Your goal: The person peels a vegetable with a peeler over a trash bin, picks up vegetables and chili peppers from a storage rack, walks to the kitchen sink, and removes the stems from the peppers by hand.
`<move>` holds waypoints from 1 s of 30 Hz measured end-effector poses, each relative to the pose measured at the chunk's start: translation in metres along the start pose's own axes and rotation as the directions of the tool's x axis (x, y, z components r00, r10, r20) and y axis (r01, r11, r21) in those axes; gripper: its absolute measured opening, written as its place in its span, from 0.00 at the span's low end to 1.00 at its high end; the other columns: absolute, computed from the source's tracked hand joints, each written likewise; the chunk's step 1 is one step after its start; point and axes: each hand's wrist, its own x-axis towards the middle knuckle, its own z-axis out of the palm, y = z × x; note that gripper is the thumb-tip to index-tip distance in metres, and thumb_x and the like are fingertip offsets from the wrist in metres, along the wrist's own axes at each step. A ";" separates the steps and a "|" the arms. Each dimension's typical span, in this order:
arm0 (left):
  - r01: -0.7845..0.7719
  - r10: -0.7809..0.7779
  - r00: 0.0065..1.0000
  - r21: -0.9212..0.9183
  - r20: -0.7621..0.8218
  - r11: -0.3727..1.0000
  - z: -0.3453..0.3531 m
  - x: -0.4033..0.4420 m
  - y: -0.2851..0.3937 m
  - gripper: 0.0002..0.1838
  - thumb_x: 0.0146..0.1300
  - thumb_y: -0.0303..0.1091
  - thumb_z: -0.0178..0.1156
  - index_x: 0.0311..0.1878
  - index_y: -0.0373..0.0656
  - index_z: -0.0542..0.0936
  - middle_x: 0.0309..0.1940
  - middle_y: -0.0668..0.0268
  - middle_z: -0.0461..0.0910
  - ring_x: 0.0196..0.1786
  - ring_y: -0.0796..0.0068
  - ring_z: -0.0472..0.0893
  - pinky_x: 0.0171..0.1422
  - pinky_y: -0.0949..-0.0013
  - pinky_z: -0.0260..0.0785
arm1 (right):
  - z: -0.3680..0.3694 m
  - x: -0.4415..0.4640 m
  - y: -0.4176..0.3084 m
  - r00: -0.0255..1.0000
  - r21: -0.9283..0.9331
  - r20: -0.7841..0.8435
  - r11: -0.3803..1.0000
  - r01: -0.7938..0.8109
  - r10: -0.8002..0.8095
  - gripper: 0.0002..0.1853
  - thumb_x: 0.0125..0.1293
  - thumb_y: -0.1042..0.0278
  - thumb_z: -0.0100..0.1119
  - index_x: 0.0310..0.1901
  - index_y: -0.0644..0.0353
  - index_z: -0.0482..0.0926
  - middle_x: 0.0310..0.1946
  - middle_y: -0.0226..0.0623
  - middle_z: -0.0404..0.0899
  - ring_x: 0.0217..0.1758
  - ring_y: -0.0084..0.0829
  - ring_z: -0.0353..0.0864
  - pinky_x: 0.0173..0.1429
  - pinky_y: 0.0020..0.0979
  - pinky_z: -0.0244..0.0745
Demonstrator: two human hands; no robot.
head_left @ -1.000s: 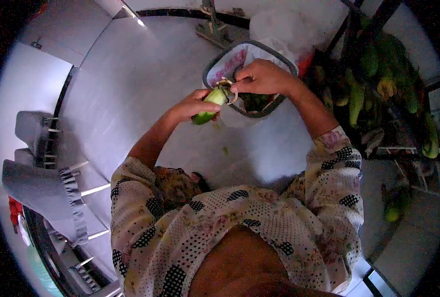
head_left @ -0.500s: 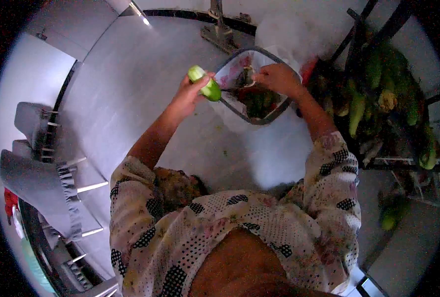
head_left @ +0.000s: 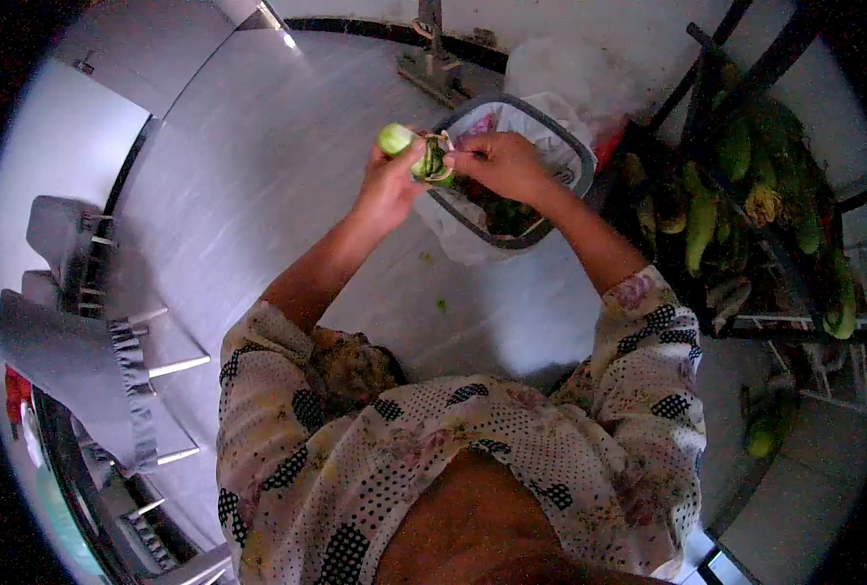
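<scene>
A partly peeled cucumber point(head_left: 392, 139) is gripped in my left hand point(head_left: 390, 183), its pale end poking out beyond the fingers at upper left. My right hand point(head_left: 500, 164) pinches a peeler point(head_left: 441, 156), a light-rimmed loop lying against the cucumber's green end. Dark green bits show inside that loop. Both hands are over the left rim of a grey-rimmed bin point(head_left: 589, 164) lined with a whitish bag. Dark green scraps point(head_left: 507, 216) lie in the bin, partly hidden by my right hand and forearm.
On the right, a dark rack point(head_left: 692, 117) holds many long green vegetables point(head_left: 703, 229). Another green vegetable point(head_left: 762, 437) lies lower on that side. Grey-covered chairs point(head_left: 68, 361) stand at left. A metal post base point(head_left: 431, 78) is behind the bin; small green scraps point(head_left: 442, 305) dot the floor.
My right hand has moved left from above the bin, bringing the peeler onto the cucumber. My left hand has shifted slightly right, and the cucumber lies more level.
</scene>
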 end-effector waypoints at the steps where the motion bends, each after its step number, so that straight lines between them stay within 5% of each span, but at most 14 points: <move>1: -0.021 0.021 1.000 0.014 -0.012 1.000 -0.003 0.001 -0.001 0.17 0.60 0.30 0.60 0.50 0.48 0.67 0.48 0.64 0.74 0.51 0.65 0.76 0.49 0.52 0.75 | -0.005 -0.002 -0.005 1.000 -0.089 -0.020 0.996 0.010 -0.012 0.21 0.61 0.45 0.55 0.35 0.57 0.82 0.26 0.39 0.81 0.31 0.39 0.81 0.38 0.37 0.73; 4: -0.087 0.088 0.993 0.020 -0.074 0.996 -0.003 0.000 0.002 0.16 0.61 0.30 0.60 0.50 0.48 0.67 0.49 0.63 0.74 0.52 0.64 0.75 0.51 0.48 0.73 | -0.002 -0.007 0.020 0.995 -0.208 -0.018 0.973 -0.104 0.103 0.20 0.61 0.45 0.53 0.36 0.53 0.83 0.30 0.42 0.81 0.36 0.48 0.80 0.42 0.44 0.72; 8: -0.144 0.144 0.990 -0.023 0.003 0.989 -0.001 0.003 0.014 0.14 0.63 0.32 0.57 0.50 0.49 0.68 0.50 0.62 0.74 0.54 0.62 0.74 0.52 0.46 0.72 | 0.008 -0.021 0.084 0.939 -0.505 0.098 0.830 -0.239 0.330 0.21 0.60 0.45 0.52 0.37 0.55 0.82 0.35 0.44 0.81 0.40 0.47 0.80 0.45 0.45 0.72; 13: -0.046 0.047 0.999 -0.046 0.020 0.998 -0.008 0.001 0.006 0.13 0.62 0.32 0.58 0.48 0.49 0.68 0.49 0.63 0.74 0.55 0.63 0.73 0.52 0.46 0.72 | -0.023 -0.017 0.035 0.907 -0.544 0.021 0.766 -0.342 0.420 0.25 0.62 0.41 0.48 0.36 0.59 0.81 0.37 0.45 0.80 0.42 0.48 0.79 0.48 0.48 0.70; 16: -0.008 0.008 0.998 -0.013 0.067 1.000 -0.009 0.003 0.006 0.12 0.62 0.34 0.58 0.47 0.50 0.69 0.49 0.63 0.74 0.55 0.63 0.73 0.52 0.47 0.72 | -0.011 -0.012 0.068 0.973 -0.452 -0.049 0.864 -0.222 0.225 0.23 0.64 0.44 0.49 0.36 0.58 0.80 0.33 0.40 0.81 0.32 0.38 0.80 0.35 0.41 0.73; 18: -0.015 0.020 0.997 -0.056 0.077 0.998 -0.008 0.002 0.005 0.13 0.63 0.35 0.58 0.48 0.50 0.69 0.50 0.63 0.74 0.55 0.63 0.73 0.53 0.47 0.71 | -0.005 -0.007 0.074 0.930 0.162 0.106 0.917 -0.365 0.351 0.20 0.65 0.47 0.50 0.40 0.58 0.78 0.31 0.36 0.80 0.24 0.27 0.73 0.25 0.31 0.66; 19: -0.019 0.025 0.996 -0.078 0.081 0.997 -0.006 0.001 0.003 0.13 0.63 0.35 0.58 0.48 0.50 0.68 0.50 0.64 0.73 0.55 0.64 0.73 0.53 0.47 0.71 | -0.002 -0.006 0.074 0.907 0.449 0.207 0.788 -0.422 0.367 0.19 0.66 0.48 0.50 0.42 0.57 0.77 0.30 0.34 0.80 0.19 0.21 0.70 0.21 0.26 0.62; 22: -0.023 0.029 0.999 -0.168 0.035 0.985 0.007 -0.002 0.001 0.15 0.63 0.36 0.57 0.51 0.49 0.67 0.51 0.63 0.72 0.56 0.64 0.72 0.58 0.52 0.68 | 0.020 -0.012 0.056 0.916 0.822 0.313 0.413 -0.393 0.250 0.32 0.59 0.41 0.58 0.55 0.59 0.70 0.33 0.28 0.79 0.20 0.18 0.66 0.24 0.24 0.63; 25: -0.164 0.170 0.984 -0.107 0.058 0.981 0.007 0.007 -0.010 0.17 0.65 0.36 0.56 0.54 0.45 0.66 0.52 0.62 0.71 0.58 0.65 0.70 0.63 0.57 0.64 | 0.028 -0.014 0.017 0.906 0.780 0.289 0.472 -0.410 0.310 0.36 0.56 0.42 0.62 0.59 0.58 0.65 0.31 0.24 0.79 0.18 0.15 0.61 0.21 0.19 0.56; 28: -0.139 0.159 0.970 -0.118 0.184 0.983 0.013 0.000 -0.004 0.20 0.65 0.35 0.54 0.58 0.42 0.64 0.53 0.61 0.71 0.59 0.65 0.70 0.65 0.61 0.62 | 0.021 -0.008 0.028 0.912 0.738 0.261 0.544 -0.399 0.316 0.32 0.54 0.45 0.65 0.55 0.57 0.71 0.28 0.22 0.77 0.21 0.15 0.63 0.22 0.20 0.58; 30: 0.148 -0.088 0.961 -0.220 0.261 0.964 0.017 -0.008 0.018 0.22 0.65 0.34 0.54 0.60 0.42 0.63 0.53 0.60 0.71 0.58 0.64 0.71 0.63 0.59 0.64 | 0.008 -0.006 0.036 0.917 0.701 0.238 0.597 -0.391 0.321 0.29 0.54 0.46 0.65 0.53 0.55 0.73 0.27 0.22 0.76 0.22 0.15 0.65 0.22 0.20 0.59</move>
